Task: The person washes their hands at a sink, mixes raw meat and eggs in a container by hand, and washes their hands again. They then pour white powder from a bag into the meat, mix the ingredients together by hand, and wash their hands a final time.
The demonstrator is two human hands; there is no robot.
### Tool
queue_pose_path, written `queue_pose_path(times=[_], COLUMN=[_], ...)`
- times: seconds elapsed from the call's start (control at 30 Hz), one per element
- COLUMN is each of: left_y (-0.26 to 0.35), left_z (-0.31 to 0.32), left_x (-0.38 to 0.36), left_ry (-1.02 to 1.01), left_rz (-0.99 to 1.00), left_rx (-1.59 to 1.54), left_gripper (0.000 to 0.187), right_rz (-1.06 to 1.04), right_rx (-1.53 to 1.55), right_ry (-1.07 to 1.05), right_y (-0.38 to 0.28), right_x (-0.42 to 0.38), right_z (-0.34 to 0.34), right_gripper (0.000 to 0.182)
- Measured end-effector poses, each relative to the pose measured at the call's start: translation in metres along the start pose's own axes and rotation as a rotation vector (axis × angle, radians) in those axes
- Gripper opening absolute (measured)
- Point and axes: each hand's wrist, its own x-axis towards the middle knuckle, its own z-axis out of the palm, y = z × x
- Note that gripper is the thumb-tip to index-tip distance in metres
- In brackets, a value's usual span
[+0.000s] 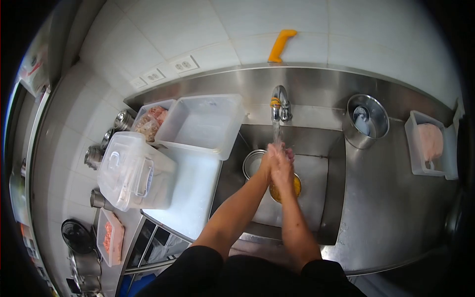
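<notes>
Water runs from the chrome faucet (280,101) onto my two hands, which are pressed together over the sink (311,188). My left hand (268,161) lies against my right hand (283,171), their fingers closed around each other. Whether anything is between them is hidden. Below the hands, a round bowl or strainer with yellow contents (295,187) sits in the sink, partly covered by my right wrist. Beside my left hand is a round metal-rimmed container (253,163).
Left of the sink, a white cutting board (190,183) carries a lidded plastic bin (133,171) and an open plastic tub (200,121). Right of it stand a metal pot (366,136) and a plastic container with pink food (429,141). A yellow handle (281,47) shows at the wall.
</notes>
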Motion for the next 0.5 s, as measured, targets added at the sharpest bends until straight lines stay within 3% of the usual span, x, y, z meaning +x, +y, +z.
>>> queue_pose_path(times=[0.03, 0.13, 0.17, 0.23, 0.27, 0.4, 0.43, 0.5], left_y=[-0.007, -0.007, -0.018, -0.026, -0.030, -0.029, -0.015, -0.007], left_z=[-0.015, -0.002, 0.003, 0.031, 0.040, -0.044, 0.010, 0.015], left_x=[0.011, -0.008, -0.014, -0.033, -0.042, 0.001, -0.033, -0.039], left_ry=[-0.052, 0.019, 0.039, 0.095, 0.126, 0.004, 0.373, 0.290], left_rz=[-0.009, 0.031, 0.072, 0.003, -0.028, -0.012, 0.012, -0.037], left_rx=[-0.157, -0.172, -0.101, -0.108, -0.114, 0.023, 0.252, 0.673], left_gripper=[0.037, 0.040, 0.041, 0.042, 0.042, 0.036, 0.038, 0.041], right_rz=[-0.028, -0.124, -0.234, 0.145, 0.163, 0.159, 0.200, 0.250], right_rx=[-0.034, -0.155, -0.198, 0.188, 0.293, 0.406, 0.415, 0.454], right_ry=[0.100, 0.398, 0.254, 0.149, 0.111, 0.052, 0.021, -0.028], right_y=[0.007, 0.057, 0.064, 0.059, 0.053, 0.052, 0.058, 0.065], right_x=[-0.001, 0.007, 0.027, 0.032, 0.025, -0.002, -0.006, -0.008], right_z=[0.015, 0.076, 0.058, 0.032, 0.027, 0.040, 0.045, 0.042], right_gripper=[0.053, 0.061, 0.067, 0.070, 0.073, 0.078, 0.078, 0.077])
